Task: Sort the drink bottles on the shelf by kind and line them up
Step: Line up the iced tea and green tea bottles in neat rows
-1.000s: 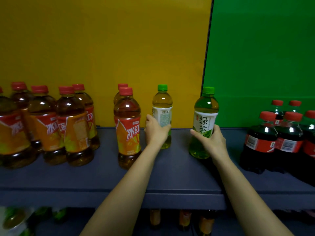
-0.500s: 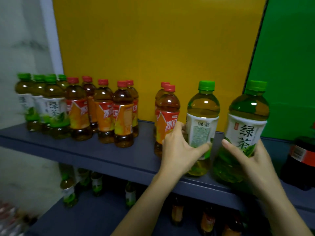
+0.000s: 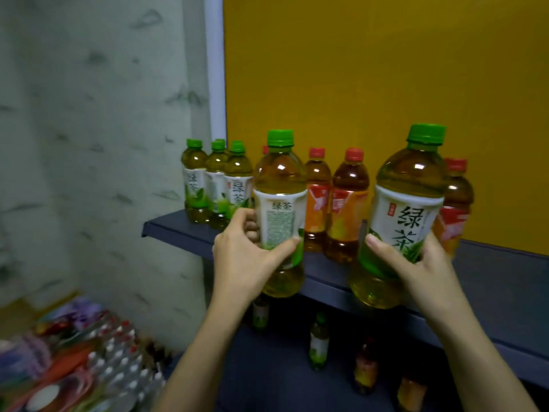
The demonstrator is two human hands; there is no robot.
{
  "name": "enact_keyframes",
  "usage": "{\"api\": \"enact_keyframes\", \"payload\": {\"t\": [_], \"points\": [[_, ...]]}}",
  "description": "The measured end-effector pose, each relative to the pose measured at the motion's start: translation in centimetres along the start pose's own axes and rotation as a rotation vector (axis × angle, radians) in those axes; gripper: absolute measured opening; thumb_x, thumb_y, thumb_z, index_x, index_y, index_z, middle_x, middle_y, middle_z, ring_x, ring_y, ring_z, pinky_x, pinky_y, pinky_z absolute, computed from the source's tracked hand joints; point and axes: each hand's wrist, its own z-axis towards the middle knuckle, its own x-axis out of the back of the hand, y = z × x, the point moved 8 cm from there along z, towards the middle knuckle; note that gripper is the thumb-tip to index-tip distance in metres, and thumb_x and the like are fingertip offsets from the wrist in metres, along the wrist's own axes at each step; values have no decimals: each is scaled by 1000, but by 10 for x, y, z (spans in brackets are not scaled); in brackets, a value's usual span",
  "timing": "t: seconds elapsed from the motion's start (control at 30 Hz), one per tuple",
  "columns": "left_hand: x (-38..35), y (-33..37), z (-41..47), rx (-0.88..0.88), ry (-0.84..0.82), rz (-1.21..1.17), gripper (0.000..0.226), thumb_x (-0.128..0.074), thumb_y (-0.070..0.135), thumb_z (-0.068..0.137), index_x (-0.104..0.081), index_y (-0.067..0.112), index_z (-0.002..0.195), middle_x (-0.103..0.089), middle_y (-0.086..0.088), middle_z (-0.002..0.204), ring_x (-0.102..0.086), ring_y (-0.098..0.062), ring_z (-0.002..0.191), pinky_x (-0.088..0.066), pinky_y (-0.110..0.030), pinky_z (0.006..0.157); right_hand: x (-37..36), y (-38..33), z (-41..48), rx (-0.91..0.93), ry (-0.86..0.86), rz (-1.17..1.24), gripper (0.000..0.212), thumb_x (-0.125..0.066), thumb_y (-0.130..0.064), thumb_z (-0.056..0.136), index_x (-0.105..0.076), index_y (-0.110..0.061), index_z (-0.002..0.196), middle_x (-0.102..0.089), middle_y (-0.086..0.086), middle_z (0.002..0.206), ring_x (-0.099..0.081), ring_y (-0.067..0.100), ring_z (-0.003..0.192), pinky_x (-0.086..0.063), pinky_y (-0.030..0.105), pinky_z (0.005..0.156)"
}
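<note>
At the front edge of the shelf [image 3: 490,263], the person holds one green-capped tea bottle in each hand, both lifted clear of the board and upright. The left hand [image 3: 240,260] wraps the left bottle [image 3: 280,185] at the label, its fingers [image 3: 251,230] curled round the far side and the thumb pressed across the front. The right hand [image 3: 416,263] grips the right bottle [image 3: 411,185] low on its label, fingers closed round the back and thumb laid flat on the front. Both bottles look full, so they are probably fairly heavy for one hand each, and the liquid would slosh if swung. The thin plastic walls likely give a little under a squeeze, while the paper-like label band offers better friction than the smooth shoulder or base, so the waist at the label seems the sound place to hold. A cluster of green-capped bottles [image 3: 218,179] stands at the shelf's left end, just beside a row of red-capped bottles [image 3: 347,203]. Setting the two down there would call for care not to knock over the neighbours.
</note>
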Motion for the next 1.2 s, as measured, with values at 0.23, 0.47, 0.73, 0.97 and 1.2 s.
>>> {"api": "enact_keyframes", "payload": {"t": [0.23, 0.47, 0.73, 0.97, 1.2], "points": [[120, -74, 35, 66, 56, 51, 56, -86, 42, 46, -57, 20, 90, -68, 2, 86, -68, -11, 78, -58, -40, 73, -128, 0, 2, 24, 11, -16, 62, -70, -50, 56, -53, -30, 113, -65, -20, 101, -61, -8, 93, -48, 15, 76], [172, -119, 75, 54, 37, 54, 44, -85, 22, 57, -58, 16, 92, -68, 3, 86, -67, -4, 73, -56, -21, 68, -226, 0, 29, 57, -39, -90, 49, -76, -40, 65, -52, -31, 107, -64, -15, 103, -60, -2, 97, -51, 23, 80], [157, -163, 147, 40, -22, -44, 43, -84, 11, 59, -57, 12, 93, -68, 5, 86, -67, 0, 72, -56, -19, 66, -286, 33, 79, 37, 17, -106, 70, -79, -27, 69, -37, -21, 125, -56, -25, 97, -54, -17, 88, -51, 20, 86], [132, -202, 200, 45, -91, -81, 42, -85, 10, 58, -56, 16, 88, -69, 6, 87, -69, -3, 76, -57, -20, 66, -314, 63, 107, 44, 76, -153, 63, -78, -27, 70, -33, -28, 115, -57, -24, 97, -56, -14, 92, -50, 19, 85], [104, -225, 221, 38, -229, -174, 43, -83, 6, 60, -55, 20, 89, -68, 7, 90, -67, 3, 80, -53, -13, 65, -324, 70, 116, 100, 189, -252, 61, -74, -38, 70, -34, -31, 116, -60, -14, 109, -59, -2, 101, -51, 21, 84]]}}
